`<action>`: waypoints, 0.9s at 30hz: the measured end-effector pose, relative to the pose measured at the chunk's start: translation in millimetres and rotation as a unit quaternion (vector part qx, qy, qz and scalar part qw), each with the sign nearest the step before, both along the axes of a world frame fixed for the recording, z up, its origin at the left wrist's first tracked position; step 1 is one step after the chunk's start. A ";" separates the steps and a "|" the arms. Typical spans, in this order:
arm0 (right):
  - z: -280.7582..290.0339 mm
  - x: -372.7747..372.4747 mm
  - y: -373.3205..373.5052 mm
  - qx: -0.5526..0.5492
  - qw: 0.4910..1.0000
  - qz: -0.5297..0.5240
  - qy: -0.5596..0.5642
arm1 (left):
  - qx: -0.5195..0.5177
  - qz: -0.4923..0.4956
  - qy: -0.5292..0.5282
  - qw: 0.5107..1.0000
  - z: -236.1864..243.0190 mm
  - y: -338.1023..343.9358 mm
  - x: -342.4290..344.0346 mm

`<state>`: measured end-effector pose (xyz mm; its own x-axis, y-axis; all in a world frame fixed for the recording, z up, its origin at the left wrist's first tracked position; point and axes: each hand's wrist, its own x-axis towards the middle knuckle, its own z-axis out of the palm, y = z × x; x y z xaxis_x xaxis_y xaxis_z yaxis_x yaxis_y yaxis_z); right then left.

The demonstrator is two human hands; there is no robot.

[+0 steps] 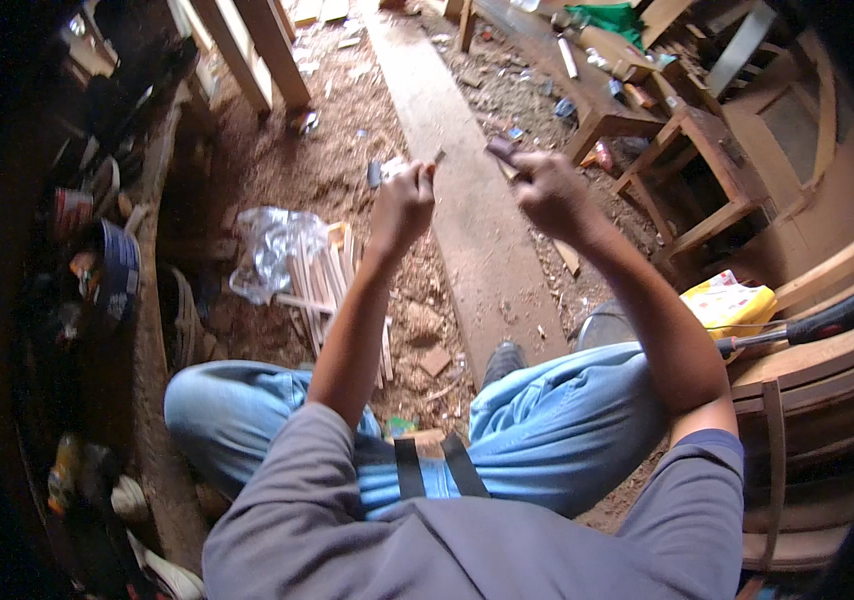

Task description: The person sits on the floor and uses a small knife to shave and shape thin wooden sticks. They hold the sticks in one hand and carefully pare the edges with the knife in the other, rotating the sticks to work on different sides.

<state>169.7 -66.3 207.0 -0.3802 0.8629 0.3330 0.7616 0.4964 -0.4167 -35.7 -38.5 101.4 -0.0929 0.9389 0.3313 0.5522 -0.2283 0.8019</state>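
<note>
My left hand [404, 208] is raised over the ground just left of a long plank, its fingers closed. A small thin tip [439, 156] shows past its thumb side; the rest of what it grips is hidden. To the right, my right hand [554, 195] is closed around a dark brown, blunt-ended piece [501, 150] that sticks out toward the upper left. Its kind is not clear. The two hands are apart, on either side of the long wooden plank [472, 215] that lies on the ground between my knees and runs away from me.
Thin wood strips [319, 262] and a clear plastic bag [275, 250] lie left among shavings. A blue bucket [119, 268] stands beyond a beam [154, 330]. At right are a wooden frame [722, 160], a yellow packet [732, 303] and curved wooden pieces [807, 375].
</note>
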 end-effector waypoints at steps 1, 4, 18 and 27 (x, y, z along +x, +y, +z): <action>2.5 4.7 2.3 -0.031 0.998 -0.043 -0.020 | -0.034 0.014 0.007 0.999 -8.4 7.6 -11.1; 5.9 15.5 9.7 -0.023 0.995 -0.088 -0.032 | -0.077 0.054 0.038 0.995 -27.4 21.7 -39.2; -9.7 26.9 18.9 -0.033 0.991 -0.101 -0.079 | -0.371 0.226 0.122 0.893 -235.2 25.0 -140.4; -11.7 24.4 18.5 -0.048 0.989 -0.092 -0.109 | -0.501 0.163 0.178 0.831 -294.4 -40.1 -121.7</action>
